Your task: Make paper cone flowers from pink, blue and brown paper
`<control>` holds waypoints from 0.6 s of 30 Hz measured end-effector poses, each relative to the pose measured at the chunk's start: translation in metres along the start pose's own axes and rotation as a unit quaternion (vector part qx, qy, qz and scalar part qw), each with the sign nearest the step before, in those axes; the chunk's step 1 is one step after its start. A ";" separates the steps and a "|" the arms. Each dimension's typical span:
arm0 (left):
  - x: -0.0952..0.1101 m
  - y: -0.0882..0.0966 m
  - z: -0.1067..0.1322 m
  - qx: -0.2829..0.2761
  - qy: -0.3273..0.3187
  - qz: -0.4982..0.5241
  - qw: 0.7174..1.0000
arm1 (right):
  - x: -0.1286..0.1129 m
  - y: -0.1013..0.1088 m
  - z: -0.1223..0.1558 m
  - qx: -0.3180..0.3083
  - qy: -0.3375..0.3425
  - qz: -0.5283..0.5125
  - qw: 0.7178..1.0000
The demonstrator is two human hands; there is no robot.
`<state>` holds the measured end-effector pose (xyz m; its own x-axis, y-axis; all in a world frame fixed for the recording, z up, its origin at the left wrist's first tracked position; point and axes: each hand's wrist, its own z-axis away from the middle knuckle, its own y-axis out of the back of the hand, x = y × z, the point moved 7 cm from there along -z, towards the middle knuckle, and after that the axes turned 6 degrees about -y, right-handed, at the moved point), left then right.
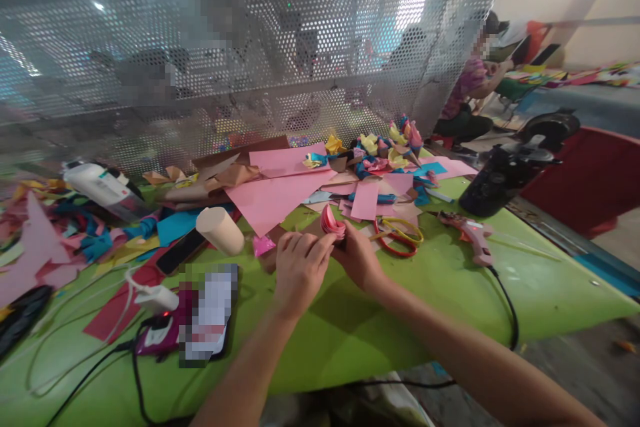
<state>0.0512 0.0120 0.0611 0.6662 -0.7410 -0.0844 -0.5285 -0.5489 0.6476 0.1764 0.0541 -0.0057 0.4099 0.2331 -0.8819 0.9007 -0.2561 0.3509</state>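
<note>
Both my hands hold a pink paper flower (331, 223) just above the green table, its layers curled round one another. My left hand (304, 267) pinches the flower's near left side with fingertips bent. My right hand (361, 259) wraps its right side and base, where the fingers are partly hidden. Just right of my hands lie scissors (400, 237) with red and yellow handles. Farther right rests a pink glue gun (473, 239) with its cord running down. Pink paper sheets (285, 193) spread behind the flower.
Finished paper flowers (390, 147) pile up at the back. A black bottle (507, 173) stands at right, a white bottle (103, 187) leans at left. A cardboard tube (220, 230), a phone (213, 313) and a power strip (160, 333) with cables occupy the left. Behind stands a perforated metal screen (300, 60).
</note>
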 end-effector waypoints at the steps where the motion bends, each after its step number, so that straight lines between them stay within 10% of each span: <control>1: 0.000 0.000 0.000 -0.001 0.001 0.000 1.000 | 0.000 0.000 0.000 0.000 0.002 0.000 1.000; 18: 0.001 -0.002 0.000 -0.005 -0.004 -0.009 1.000 | 0.002 -0.003 0.001 -0.007 -0.008 -0.021 1.000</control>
<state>0.0527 0.0125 0.0597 0.6712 -0.7344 -0.1011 -0.5118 -0.5577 0.6535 0.1746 0.0548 -0.0086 0.3694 0.2282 -0.9008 0.9192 -0.2323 0.3181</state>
